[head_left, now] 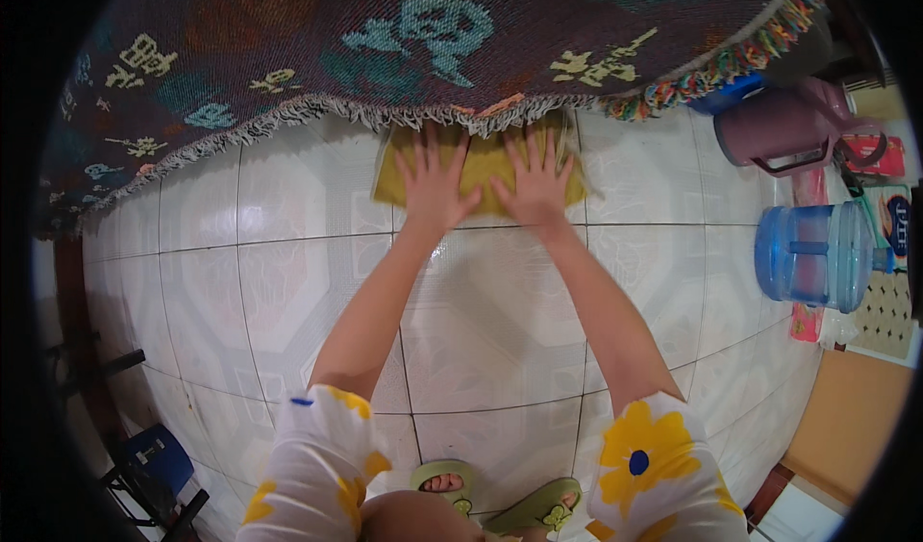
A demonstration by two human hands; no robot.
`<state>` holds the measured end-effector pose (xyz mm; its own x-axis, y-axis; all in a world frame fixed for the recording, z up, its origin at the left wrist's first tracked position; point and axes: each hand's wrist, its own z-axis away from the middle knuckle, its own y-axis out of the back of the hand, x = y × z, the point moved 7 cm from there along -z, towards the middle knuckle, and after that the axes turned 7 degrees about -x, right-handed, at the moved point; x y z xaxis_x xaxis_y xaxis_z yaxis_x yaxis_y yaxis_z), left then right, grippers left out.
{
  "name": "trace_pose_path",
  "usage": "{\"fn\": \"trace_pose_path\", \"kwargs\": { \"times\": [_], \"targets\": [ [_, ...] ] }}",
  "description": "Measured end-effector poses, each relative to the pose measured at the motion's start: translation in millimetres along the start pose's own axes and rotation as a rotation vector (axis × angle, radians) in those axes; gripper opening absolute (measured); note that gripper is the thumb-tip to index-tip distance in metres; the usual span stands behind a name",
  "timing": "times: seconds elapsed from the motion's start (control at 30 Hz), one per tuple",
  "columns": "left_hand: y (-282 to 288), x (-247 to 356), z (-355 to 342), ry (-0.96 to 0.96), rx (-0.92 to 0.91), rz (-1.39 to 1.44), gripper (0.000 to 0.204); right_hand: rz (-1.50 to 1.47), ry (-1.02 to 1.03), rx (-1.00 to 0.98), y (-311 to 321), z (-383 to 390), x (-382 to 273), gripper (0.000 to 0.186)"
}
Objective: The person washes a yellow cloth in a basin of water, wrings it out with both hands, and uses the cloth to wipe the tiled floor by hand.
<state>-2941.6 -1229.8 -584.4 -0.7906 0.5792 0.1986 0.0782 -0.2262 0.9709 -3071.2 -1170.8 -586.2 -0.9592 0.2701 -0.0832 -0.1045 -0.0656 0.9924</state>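
Note:
On the tiled floor point(490, 302) lies a flat mustard-yellow piece, like folded cloth point(390, 178), with a thin see-through rim along its sides. Both of my hands press on it, palms down and fingers spread. My left hand point(435, 184) covers its left half, and my right hand point(535, 184) its right half. The far edge of the yellow piece and some fingertips reach the fringe of a dark patterned throw point(423, 37) that hangs in front of me. Whether the yellow piece is cloth inside a clear bag I cannot tell.
At the right stand a mauve jug point(769, 126) and a clear blue water bottle point(812, 253), with packages behind them. A blue seat point(159, 460) with dark metal legs is at the lower left. My feet in green slippers point(534, 506) are at the bottom.

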Motion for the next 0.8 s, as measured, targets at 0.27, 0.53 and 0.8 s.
{"fn": "trace_pose_path", "kwargs": {
  "times": [0.27, 0.53, 0.8],
  "targets": [
    [-16.8, 29.6, 189.3, -0.018, -0.138, 0.137, 0.075, -0.114, -0.014, -0.194, -12.4, 187.1, -42.3, 0.073],
    [-42.7, 43.8, 315.3, -0.065, -0.301, 0.114, 0.068, -0.148, -0.168, -0.37, -31.5, 334.6, -90.7, 0.068],
    [-40.9, 50.2, 263.2, -0.072, -0.214, 0.12, 0.07, -0.164, 0.06, -0.315, -17.7, 256.7, -63.6, 0.066]
  ]
}}
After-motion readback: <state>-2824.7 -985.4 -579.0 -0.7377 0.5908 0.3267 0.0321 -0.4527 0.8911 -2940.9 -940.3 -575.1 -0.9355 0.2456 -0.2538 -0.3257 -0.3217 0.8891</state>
